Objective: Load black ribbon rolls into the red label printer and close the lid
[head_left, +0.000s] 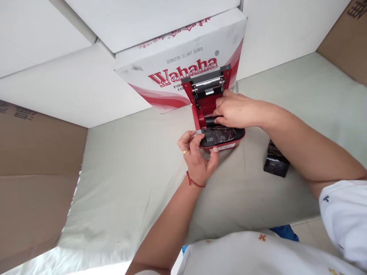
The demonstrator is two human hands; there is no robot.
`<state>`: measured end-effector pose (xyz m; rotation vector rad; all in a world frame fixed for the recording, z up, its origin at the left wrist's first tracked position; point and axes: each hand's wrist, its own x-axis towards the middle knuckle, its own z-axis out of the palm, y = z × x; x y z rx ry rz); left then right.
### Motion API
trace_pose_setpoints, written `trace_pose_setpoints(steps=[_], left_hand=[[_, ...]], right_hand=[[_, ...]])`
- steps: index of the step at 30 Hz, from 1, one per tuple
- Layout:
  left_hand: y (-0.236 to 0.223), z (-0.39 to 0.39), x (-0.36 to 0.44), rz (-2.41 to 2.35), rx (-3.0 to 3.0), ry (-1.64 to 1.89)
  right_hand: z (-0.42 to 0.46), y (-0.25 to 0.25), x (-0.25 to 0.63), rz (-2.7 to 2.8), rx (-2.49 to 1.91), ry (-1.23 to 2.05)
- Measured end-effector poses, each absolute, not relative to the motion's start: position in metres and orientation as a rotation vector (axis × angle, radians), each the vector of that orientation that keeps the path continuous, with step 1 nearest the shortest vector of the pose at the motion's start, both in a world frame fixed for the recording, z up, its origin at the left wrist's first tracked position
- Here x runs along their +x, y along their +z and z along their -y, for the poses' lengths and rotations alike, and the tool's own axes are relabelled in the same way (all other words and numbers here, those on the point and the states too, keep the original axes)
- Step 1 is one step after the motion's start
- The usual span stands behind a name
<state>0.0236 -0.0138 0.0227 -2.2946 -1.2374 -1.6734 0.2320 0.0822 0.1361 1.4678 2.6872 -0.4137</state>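
Observation:
A small red label printer [226, 146] sits on the cloth with its lid [206, 82] swung up, showing metal rollers inside. My left hand [197, 154] grips the front left corner, thumb on the near side and fingers on the top edge. Reaching into the body from the right, my right hand [235, 110] has its fingers curled at a black roll [211, 121]; its fingertips are partly hidden. Dark shiny film [225, 134] with a marbled look lies over the printer's front, just below the right hand.
Behind the printer stands a white and red Wahaha carton [183, 65]. A small glossy black box [276, 164] lies under my right forearm. Brown cardboard stands at left [40, 179] and at far right [344, 42]. Grey-green cloth [129, 172] covers the surface.

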Motion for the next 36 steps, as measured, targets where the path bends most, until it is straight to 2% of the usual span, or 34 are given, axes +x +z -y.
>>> trace_pose_setpoints(steps=[7, 25, 30, 33, 36], left_hand=[[0.022, 0.017, 0.023, 1.241, -2.325, -1.629], [0.022, 0.016, 0.019, 1.235, -2.371, -1.630], [0.023, 0.015, 0.021, 1.220, -2.368, -1.676], [0.021, 0.015, 0.021, 1.241, -2.366, -1.665], [0.021, 0.014, 0.019, 1.290, -2.352, -1.610]], right_hand=[[-0.070, 0.162, 0.220, -2.500, 1.567, -0.486], [-0.076, 0.147, 0.223, -2.628, 1.650, -0.608], [-0.058, 0.184, 0.238, -2.762, 1.679, -0.843], [-0.045, 0.218, 0.270, -2.757, 1.788, -0.726], [-0.046, 0.231, 0.306, -2.667, 1.826, -0.612]])
